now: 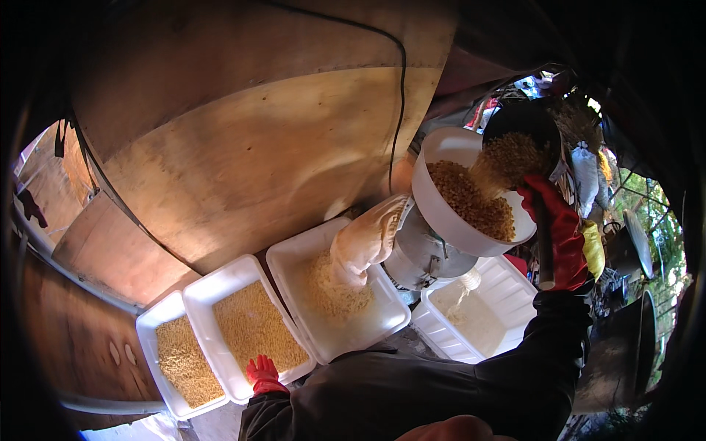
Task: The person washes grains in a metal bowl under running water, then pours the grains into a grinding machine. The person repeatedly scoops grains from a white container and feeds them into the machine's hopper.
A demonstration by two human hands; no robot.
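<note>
Dark-sleeved forearms, nearest the lens, end in red gloves. The left hand rests its fingers on the rim of the middle white tray; whether that grip clasps the rim cannot be told. The right hand holds a closed grip around the handle of a dark scoop, long axis running up from the grip, mouth tipped down and leftward. Kernels stream from it into the white hopper bowl just left of the grip, already well filled. Below it, a cloth spout drops meal into a third tray, apparently partly filled; milling looks midway.
</note>
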